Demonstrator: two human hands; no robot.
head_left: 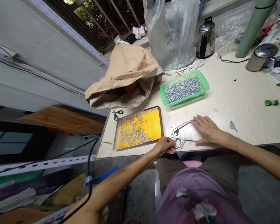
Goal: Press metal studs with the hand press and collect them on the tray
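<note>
Grey metal spring-loaded pliers point(183, 140) lie on the table near its front edge, handles spread wide. My left hand point(166, 145) is closed in a pinch at the head of the pliers; what its fingertips hold is too small to make out. My right hand point(206, 129) is open, palm down, fingers stretched out by the end of the upper handle and thumb near the lower one. Left of the pliers, a shallow tray point(161, 123) with a yellow bottom carries many small silvery pins. A green plastic basket point(163, 96) full of similar small metal pieces stands behind.
Scissors point(116, 114) lie beside the tray. A crumpled brown paper bag point(128, 70) and a large plastic bag point(172, 37) stand at the back. A kettle point(205, 39), green flask point(254, 31), metal cup point(261, 57) and green wrapped sweets point(272, 102) are to the right.
</note>
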